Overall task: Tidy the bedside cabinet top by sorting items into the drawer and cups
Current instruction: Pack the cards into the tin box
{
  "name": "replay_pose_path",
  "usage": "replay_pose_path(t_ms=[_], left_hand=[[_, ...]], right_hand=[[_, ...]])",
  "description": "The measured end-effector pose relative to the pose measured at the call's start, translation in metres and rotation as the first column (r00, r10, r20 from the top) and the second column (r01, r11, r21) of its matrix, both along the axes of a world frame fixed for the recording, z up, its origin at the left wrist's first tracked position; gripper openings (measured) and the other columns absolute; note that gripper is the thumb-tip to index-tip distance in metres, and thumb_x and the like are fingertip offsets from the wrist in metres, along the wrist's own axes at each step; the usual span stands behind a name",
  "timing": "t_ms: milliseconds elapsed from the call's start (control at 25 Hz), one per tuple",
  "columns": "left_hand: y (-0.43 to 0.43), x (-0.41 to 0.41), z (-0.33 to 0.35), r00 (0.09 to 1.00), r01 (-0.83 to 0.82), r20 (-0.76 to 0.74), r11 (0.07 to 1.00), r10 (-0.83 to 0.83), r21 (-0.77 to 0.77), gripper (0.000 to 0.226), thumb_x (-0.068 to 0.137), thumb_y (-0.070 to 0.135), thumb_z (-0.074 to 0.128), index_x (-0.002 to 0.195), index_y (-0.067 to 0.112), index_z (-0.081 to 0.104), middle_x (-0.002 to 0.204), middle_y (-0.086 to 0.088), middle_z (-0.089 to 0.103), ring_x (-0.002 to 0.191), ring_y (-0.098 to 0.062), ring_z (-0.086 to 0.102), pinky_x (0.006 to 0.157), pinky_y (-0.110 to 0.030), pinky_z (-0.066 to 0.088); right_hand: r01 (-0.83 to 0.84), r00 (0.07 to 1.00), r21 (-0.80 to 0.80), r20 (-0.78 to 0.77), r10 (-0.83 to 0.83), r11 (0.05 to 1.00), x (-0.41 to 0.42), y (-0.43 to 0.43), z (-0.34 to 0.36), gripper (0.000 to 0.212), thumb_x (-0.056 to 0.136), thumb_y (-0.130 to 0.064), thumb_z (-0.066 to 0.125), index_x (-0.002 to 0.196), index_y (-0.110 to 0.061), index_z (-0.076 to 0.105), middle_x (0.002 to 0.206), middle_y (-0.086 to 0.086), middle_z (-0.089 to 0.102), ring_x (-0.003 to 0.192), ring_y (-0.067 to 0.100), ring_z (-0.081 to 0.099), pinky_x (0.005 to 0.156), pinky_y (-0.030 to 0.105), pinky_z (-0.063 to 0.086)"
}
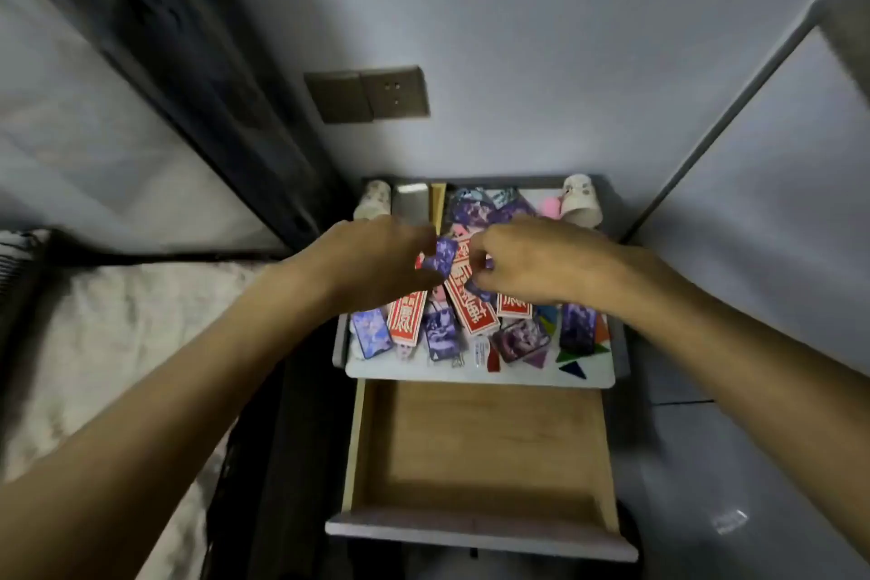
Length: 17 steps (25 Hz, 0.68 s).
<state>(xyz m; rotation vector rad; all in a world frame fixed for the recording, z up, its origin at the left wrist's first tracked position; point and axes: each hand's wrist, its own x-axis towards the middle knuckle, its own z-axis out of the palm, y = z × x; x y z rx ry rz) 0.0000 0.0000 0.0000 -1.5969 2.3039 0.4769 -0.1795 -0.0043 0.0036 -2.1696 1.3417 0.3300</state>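
- The drawer stands pulled out nearest the person; it is a shallow box of pale, smooth wood with a grey-white front.
- Behind it, the cabinet top is a glossy white slab with rounded corners. It is crowded with glossy purple cards, flat red boxes printed in white, and thin coloured triangles at its front right.
- The left hand pinches one purple card above the pile.
- The right hand hovers just beside it with its fingers curled. Blur hides whether it grips anything.
- Both hands cover the middle of the pile.
- Patterned paper cups sit at the back corners, the left cup and the right cup, with a pink fluffy ball beside the right one.
- A brown wall socket is farthest, and a quilted bed lies to the left.
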Motion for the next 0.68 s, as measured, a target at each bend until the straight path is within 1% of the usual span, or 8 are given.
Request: replay_pose_path(t_ms=[40,120,160,280,400,480,560,680], left_hand=[[0.002,0.002,-0.026,0.999,0.004,0.036,1.000,-0.004,0.018,0.040,0.092,0.057,0.050,0.123,0.032,0.049,0.120,0.000,0.064,0.105,-0.023,0.062,0.084,-0.037,0.050],[0.004,0.007,-0.089,0.997,0.027,0.068,1.000,-0.028,0.013,0.040,0.093,0.057,0.050,0.123,0.031,0.049,0.120,0.000,0.064,0.106,-0.024,0.061,0.080,-0.035,0.048],[0.010,0.009,-0.114,0.996,0.014,0.086,0.999,-0.017,0.032,0.040,0.093,0.056,0.050,0.124,0.031,0.049,0.119,0.000,0.064,0.106,-0.024,0.061,0.078,-0.034,0.047],[0.016,0.007,-0.173,0.998,-0.001,0.061,0.998,-0.003,0.065,0.039,0.094,0.052,0.052,0.124,0.028,0.051,0.119,0.001,0.064,0.104,-0.022,0.060,0.076,-0.032,0.045],[0.016,0.003,-0.209,1.000,-0.009,0.023,0.999,0.008,0.046,0.037,0.095,0.050,0.052,0.124,0.026,0.052,0.121,-0.001,0.064,0.104,-0.022,0.060,0.081,-0.034,0.048],[0.017,0.001,-0.227,1.000,-0.015,-0.012,1.000,0.015,0.028,0.037,0.095,0.046,0.054,0.125,0.025,0.052,0.123,0.000,0.063,0.105,-0.021,0.059,0.078,-0.030,0.044],[0.022,-0.001,-0.242,0.999,-0.027,-0.017,1.000,0.027,0.009,0.036,0.095,0.046,0.055,0.124,0.025,0.053,0.123,0.000,0.063,0.105,-0.021,0.058,0.078,-0.030,0.043],[0.030,-0.002,-0.251,0.999,-0.043,-0.003,0.999,0.043,0.030,0.038,0.094,0.048,0.055,0.124,0.023,0.053,0.122,-0.004,0.063,0.096,-0.020,0.060,0.084,-0.035,0.051]], right_hand=[[-0.007,1.000,0.037,-0.027,0.008,0.999,0.003,0.001,-0.028,0.020,0.097,-0.029,0.053,0.104,-0.015,0.065,0.088,0.004,0.067,0.071,0.016,0.064,0.059,0.030,0.051],[-0.029,0.999,0.050,-0.028,0.030,0.998,0.007,0.003,-0.090,0.019,0.096,-0.027,0.053,0.107,-0.016,0.064,0.094,0.005,0.067,0.078,0.019,0.065,0.070,0.036,0.057],[-0.040,0.998,0.067,-0.052,0.044,0.997,0.008,0.005,-0.116,0.018,0.096,-0.026,0.053,0.107,-0.016,0.064,0.094,0.004,0.066,0.080,0.019,0.065,0.073,0.038,0.057],[-0.076,0.995,0.079,-0.064,0.081,0.994,0.008,0.009,-0.177,0.020,0.096,-0.025,0.053,0.107,-0.015,0.066,0.091,0.004,0.065,0.075,0.017,0.062,0.067,0.033,0.051],[-0.112,0.993,0.076,-0.032,0.115,0.991,0.005,0.007,-0.215,0.021,0.097,-0.025,0.053,0.110,-0.014,0.065,0.084,0.001,0.063,0.067,0.011,0.056,0.057,0.027,0.043],[-0.116,0.993,0.052,0.003,0.116,0.992,0.002,0.006,-0.235,0.021,0.097,-0.027,0.054,0.110,-0.014,0.065,0.079,-0.001,0.060,0.066,0.010,0.055,0.056,0.026,0.040],[-0.116,0.993,0.024,0.027,0.116,0.993,0.000,0.009,-0.251,0.022,0.097,-0.030,0.055,0.109,-0.015,0.064,0.080,-0.001,0.062,0.068,0.012,0.057,0.059,0.029,0.044],[-0.126,0.991,0.033,0.039,0.124,0.992,-0.004,0.017,-0.266,0.022,0.097,-0.033,0.054,0.110,-0.018,0.063,0.089,0.000,0.067,0.078,0.016,0.064,0.070,0.035,0.051]])
